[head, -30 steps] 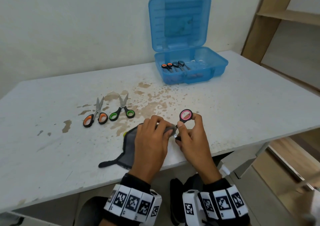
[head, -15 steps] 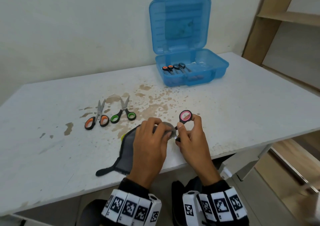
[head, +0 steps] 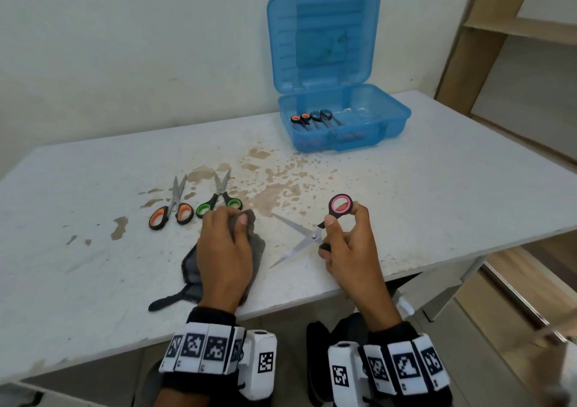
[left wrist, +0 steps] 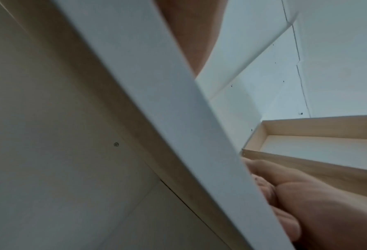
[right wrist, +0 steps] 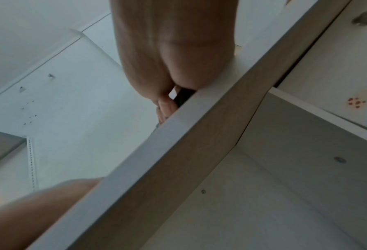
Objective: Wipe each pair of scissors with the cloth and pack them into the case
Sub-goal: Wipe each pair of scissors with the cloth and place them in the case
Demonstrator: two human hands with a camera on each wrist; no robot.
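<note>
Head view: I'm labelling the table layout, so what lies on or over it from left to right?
Orange-handled scissors → green-handled scissors → left hand gripping the grey cloth → pink-handled scissors, blades open, in the right hand; the blue case is farther back.

You see a white table with brown stains on it, a pale wall behind, and a wooden shelf at your right.
</note>
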